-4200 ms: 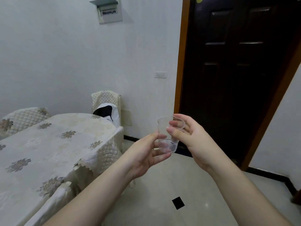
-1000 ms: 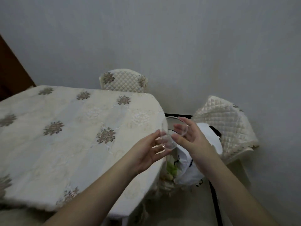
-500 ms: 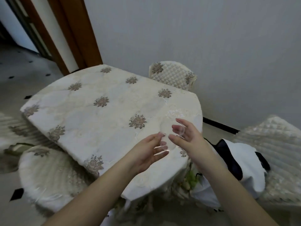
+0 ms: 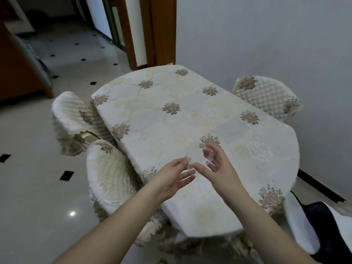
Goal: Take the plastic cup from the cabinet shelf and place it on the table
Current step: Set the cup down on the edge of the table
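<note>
A clear plastic cup point(image 4: 198, 158) is held between both hands above the near part of the table point(image 4: 171, 134). It is nearly invisible against the cloth. My left hand point(image 4: 174, 178) touches its lower end with thumb and fingertips. My right hand point(image 4: 217, 166) curls its fingers around the cup's rim side. The table is oval and covered with a cream cloth bearing brown flower motifs. The cabinet shelf is out of view.
Cream quilted chairs stand around the table: one at the near left point(image 4: 112, 180), one at the far left point(image 4: 74, 115), one at the far right point(image 4: 266, 96). A black-and-white bag point(image 4: 322, 221) lies at the right. A doorway point(image 4: 133, 31) opens behind.
The view has swung from the door to over the table. Both hands, still on the cup, now hang above the tabletop instead of beside it.
</note>
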